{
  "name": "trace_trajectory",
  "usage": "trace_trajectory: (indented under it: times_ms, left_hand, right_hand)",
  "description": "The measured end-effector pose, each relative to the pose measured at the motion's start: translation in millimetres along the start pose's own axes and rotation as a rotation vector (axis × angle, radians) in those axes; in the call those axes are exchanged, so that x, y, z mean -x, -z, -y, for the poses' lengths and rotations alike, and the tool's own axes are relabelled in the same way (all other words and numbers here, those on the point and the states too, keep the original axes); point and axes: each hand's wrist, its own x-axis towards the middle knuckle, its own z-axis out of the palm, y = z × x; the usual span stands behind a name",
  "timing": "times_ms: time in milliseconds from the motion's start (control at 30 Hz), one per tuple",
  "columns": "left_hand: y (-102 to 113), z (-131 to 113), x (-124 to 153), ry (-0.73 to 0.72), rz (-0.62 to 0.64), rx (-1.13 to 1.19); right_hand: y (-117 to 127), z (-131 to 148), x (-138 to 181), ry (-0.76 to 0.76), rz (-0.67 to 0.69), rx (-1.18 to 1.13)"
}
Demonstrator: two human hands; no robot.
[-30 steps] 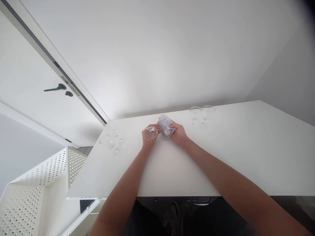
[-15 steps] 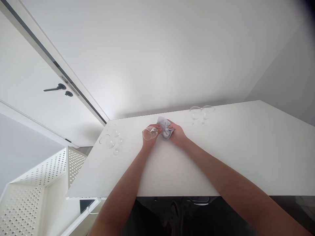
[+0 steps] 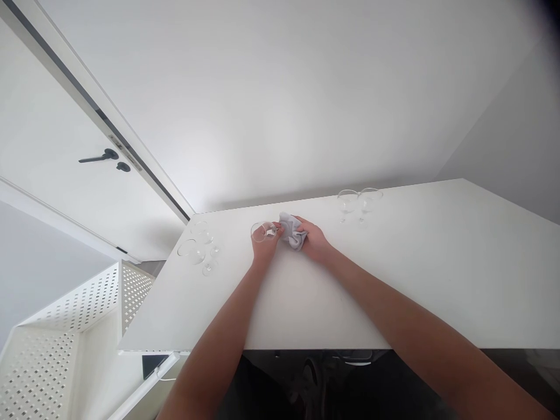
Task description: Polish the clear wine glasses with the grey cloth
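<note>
My left hand (image 3: 265,248) is closed on a clear wine glass (image 3: 259,232), which lies tilted sideways with its rim to the left. In my right hand (image 3: 315,242) is a crumpled light grey cloth (image 3: 292,230). The cloth is wrapped about the foot end of the glass, so the foot is hidden. Both hands are close together above the far middle part of the white table (image 3: 301,303).
Two clear wine glasses stand at the left, one (image 3: 191,251) nearer and one (image 3: 202,232) behind. Two more, a left one (image 3: 348,202) and a right one (image 3: 368,202), stand at the back edge by the wall. A white perforated rack (image 3: 44,361) is at lower left.
The wine glass has swung a little, its bowl moving slightly up and left. The cloth and my right hand have shifted slightly down. The standing glasses have stayed put.
</note>
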Motion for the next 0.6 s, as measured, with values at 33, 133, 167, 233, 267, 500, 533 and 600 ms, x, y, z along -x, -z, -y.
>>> trace_trajectory:
  times_ms: [33,133,167,233,267,500,533,600]
  left_hand:
    - [0.0,0.7,-0.3,0.024,-0.033,-0.002]
    - [0.3,6.0,-2.9,0.055,-0.103,0.012]
    - [0.5,8.1,-4.0,0.056,-0.111,0.016]
    - [0.8,11.4,-6.1,0.054,-0.112,0.012]
    - [0.9,12.2,-6.8,0.051,-0.11,0.009]
    - [2.7,3.3,-4.5,0.075,-0.117,0.035]
    - [3.0,2.0,-3.9,0.084,-0.127,0.035]
    - [3.6,0.7,-3.2,0.087,-0.142,0.026]
  right_hand:
    - [1.4,-0.8,-0.7,0.003,-0.013,-0.009]
    - [5.5,-2.1,-2.7,0.003,-0.038,-0.031]
    - [6.5,-2.2,-3.4,0.001,-0.044,-0.035]
    - [7.7,-2.6,-4.7,-0.003,-0.06,-0.039]
    - [8.1,-2.9,-5.3,-0.006,-0.072,-0.039]
    - [15.0,-2.9,-6.9,0.12,-0.296,0.2]
    - [16.0,-2.0,-6.0,0.174,-0.34,0.297]
    - [16.2,-0.3,-3.1,0.283,-0.362,0.54]
